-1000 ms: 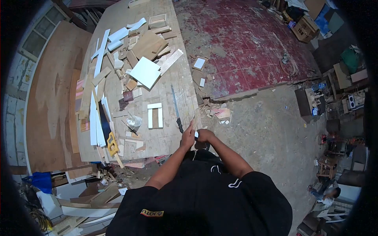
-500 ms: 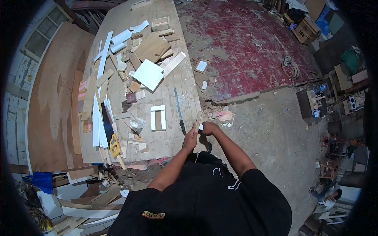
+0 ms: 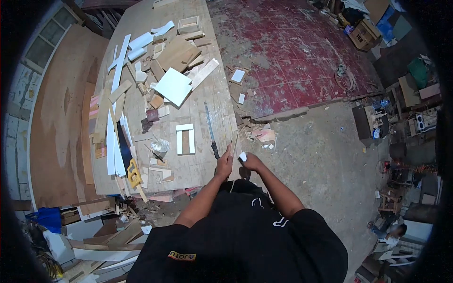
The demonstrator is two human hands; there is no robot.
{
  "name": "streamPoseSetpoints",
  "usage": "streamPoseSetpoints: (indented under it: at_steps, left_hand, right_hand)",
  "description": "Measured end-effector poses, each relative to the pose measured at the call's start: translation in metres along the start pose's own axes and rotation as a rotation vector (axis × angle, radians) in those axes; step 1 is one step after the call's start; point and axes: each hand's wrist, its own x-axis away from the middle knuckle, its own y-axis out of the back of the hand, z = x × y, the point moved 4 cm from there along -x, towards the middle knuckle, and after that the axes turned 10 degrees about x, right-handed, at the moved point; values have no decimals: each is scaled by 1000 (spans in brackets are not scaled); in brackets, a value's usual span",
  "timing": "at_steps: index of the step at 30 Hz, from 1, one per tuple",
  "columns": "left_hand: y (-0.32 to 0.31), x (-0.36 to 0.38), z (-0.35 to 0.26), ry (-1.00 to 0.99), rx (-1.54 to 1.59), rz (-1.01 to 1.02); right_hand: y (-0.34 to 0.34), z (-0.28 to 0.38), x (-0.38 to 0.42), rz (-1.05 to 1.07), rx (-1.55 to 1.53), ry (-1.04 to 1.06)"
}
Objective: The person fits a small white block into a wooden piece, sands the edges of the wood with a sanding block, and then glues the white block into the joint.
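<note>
My left hand (image 3: 225,163) is closed around a thin, narrow wooden piece (image 3: 235,139) at the right edge of the workbench (image 3: 198,167). Close beside it, my right hand (image 3: 252,162) pinches a small white piece (image 3: 243,156), too small to tell whether it is folded paper or a block. A slight gap separates the two hands. Left of my left hand lies a hacksaw-like tool (image 3: 211,127) with a long thin blade and black handle. Farther left, a small rectangular frame (image 3: 185,139) with white pieces along its sides rests flat on the bench.
A yellow-handled handsaw (image 3: 134,173) and a clear plastic cup or bag (image 3: 161,145) lie on the bench's left. Beyond are a white square board (image 3: 173,87), an open wooden box (image 3: 188,24) and offcuts. Wood scraps (image 3: 264,136) litter the floor. Another person (image 3: 395,232) is at lower right.
My right hand has moved slightly down and away from the wooden piece, so the white piece shows more. My left hand keeps its hold. The whole view has shifted a little.
</note>
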Motion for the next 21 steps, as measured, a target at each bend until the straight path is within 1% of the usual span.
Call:
streamPoseSetpoints:
  at_steps: [2,3,5,6,8,9,11,12,13,14,15,16,18,21]
  left_hand:
    - [-2,-2,-1,-33,5,-10]
    - [-2,-2,-2,-18,-12,-9]
    - [-3,0,-5,-2,-25,-8]
    - [-3,0,-5,20,-24,0]
    - [-2,0,-6,40,-24,3]
    - [-1,1,-8,33,-14,15]
    - [-3,0,-7,24,-3,27]
    - [-4,-1,-6,-33,-35,-4]
    - [-4,-1,-5,-89,-68,-36]
    - [-5,0,-1,-86,-69,-36]
    - [-5,0,-1,-39,-58,-26]
    - [-5,1,-1,8,-48,-15]
    - [-5,1,-4,25,-40,-16]
    - [-6,2,-8,60,-10,-9]
  right_hand:
    - [32,3,8,-38,-267,-108]
    - [33,3,6,-38,-266,-108]
    - [39,1,6,-137,-329,-62]
    - [41,4,7,-137,-327,-61]
    - [41,11,8,-65,-446,-120]
    - [36,10,5,-65,-445,-117]
    - [20,5,-4,-40,-664,-88]
    - [19,6,-5,-39,-664,-88]
    - [12,8,-7,49,-880,-133]
    - [5,12,-7,141,-1094,-179]
    - [6,18,-5,143,-1176,-164]
    - [6,23,-2,145,-1177,-164]
    - [10,31,-2,45,-1155,-107]
    - [9,32,3,45,-1093,-66]
